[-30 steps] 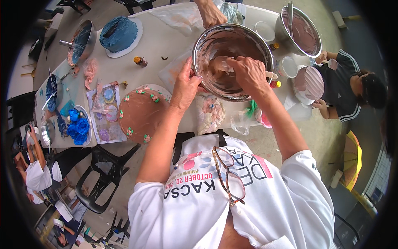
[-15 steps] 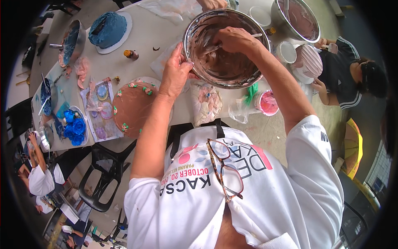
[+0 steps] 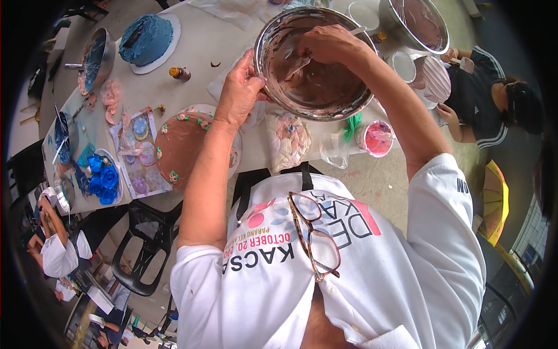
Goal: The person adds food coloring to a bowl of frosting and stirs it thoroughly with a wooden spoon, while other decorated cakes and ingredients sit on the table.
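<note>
A large steel mixing bowl [image 3: 331,114] with brown frosting [image 3: 317,87] smeared inside stands at the far side of the table. My left hand [image 3: 239,90] grips its left rim, thumb on the near side and fingers along the outside. Inside the bowl, my right hand [image 3: 331,44] is closed around a spatula [image 3: 359,30]. Its pale handle end sticks out past my hand, and the blade lies in the frosting. To the left of my left forearm is a round brown cake [image 3: 183,145] with pink and green piped flowers along its edge.
A blue-frosted cake [image 3: 146,41], a small brown bottle [image 3: 179,73] and blue roses [image 3: 104,181] are at left. A filled piping bag [image 3: 288,139] and pink tub [image 3: 378,138] lie near the front edge. Another bowl [image 3: 427,49] and a person [image 3: 485,104] by a pale ridged cake [image 3: 433,78] are at right.
The spatula and my right hand have shifted slightly within the bowl. My left hand still grips the rim. Another person's hand beyond the bowl has gone from view.
</note>
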